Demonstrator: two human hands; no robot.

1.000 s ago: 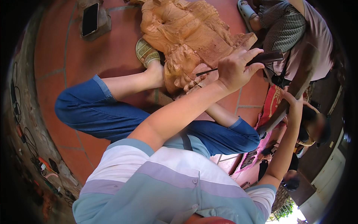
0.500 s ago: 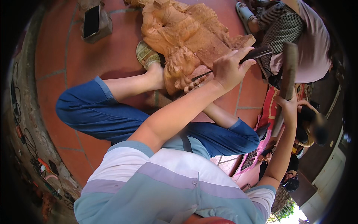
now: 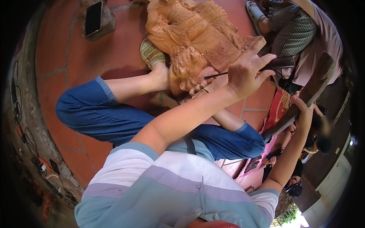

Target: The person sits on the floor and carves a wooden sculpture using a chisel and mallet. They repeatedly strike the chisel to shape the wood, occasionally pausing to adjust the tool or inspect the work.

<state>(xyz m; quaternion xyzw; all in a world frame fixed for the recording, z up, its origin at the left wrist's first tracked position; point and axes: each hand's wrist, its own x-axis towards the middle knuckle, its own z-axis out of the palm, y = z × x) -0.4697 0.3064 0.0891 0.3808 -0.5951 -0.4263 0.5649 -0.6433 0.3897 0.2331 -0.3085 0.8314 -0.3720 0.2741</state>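
My left hand (image 3: 248,74) is closed around a carving chisel (image 3: 280,64). Its dark handle sticks out past my thumb to the right, and its thin blade reaches left to the lower end of a reddish-brown wood carving (image 3: 192,32). Whether the tip touches the wood I cannot tell. Folds and knobbly relief cover the carving, which lies on the floor in front of my crossed legs. On the right, my raised right hand (image 3: 304,111) grips a long wooden mallet (image 3: 318,79), tilted and apart from the chisel's handle.
A phone (image 3: 93,19) rests on a block at the upper left. Another person (image 3: 300,34) sits close by at the upper right. Beside my knee, a red and pink cloth (image 3: 276,110) holds a row of tools. Cables (image 3: 28,142) run along the left edge of the tiled floor (image 3: 53,98).
The mallet has swung right and tilted further over, away from the chisel. My left hand and the chisel have shifted slightly right and down in view.
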